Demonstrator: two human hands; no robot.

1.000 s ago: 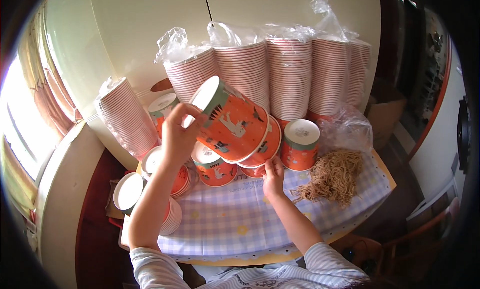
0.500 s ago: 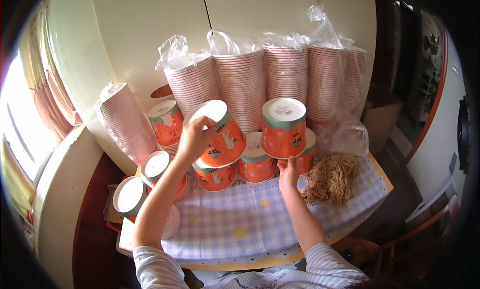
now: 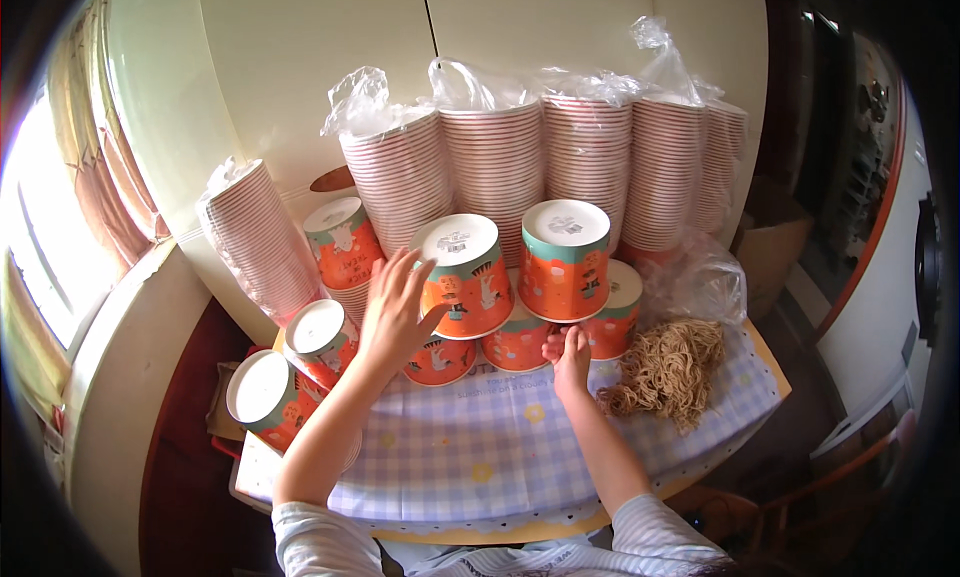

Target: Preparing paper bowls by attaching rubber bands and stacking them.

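Observation:
Orange paper buckets with green bands and white bases stand upside down in two tiers. The upper left bucket (image 3: 462,295) rests on the lower left bucket (image 3: 440,361) and the lower middle bucket (image 3: 516,343). Beside its left side is my left hand (image 3: 392,305), fingers spread, holding nothing. The upper right bucket (image 3: 565,272) sits over the lower middle bucket and the lower right bucket (image 3: 615,327). My right hand (image 3: 570,359) is just under the upper right bucket's rim, fingers loosely apart and nothing in them; whether it touches the rim I cannot tell.
Tall bagged stacks of paper buckets (image 3: 490,167) line the back, with another bagged stack (image 3: 258,239) at left. Several inverted buckets (image 3: 320,329) stand along the left edge. A tan bundle of string (image 3: 675,369) lies right on the checked tablecloth (image 3: 460,457), near crumpled plastic (image 3: 705,287).
The upper left bucket was tilted in my left hand; now it stands level on the lower ones. My left hand has let go and opened. My right hand has drawn slightly down from the rim.

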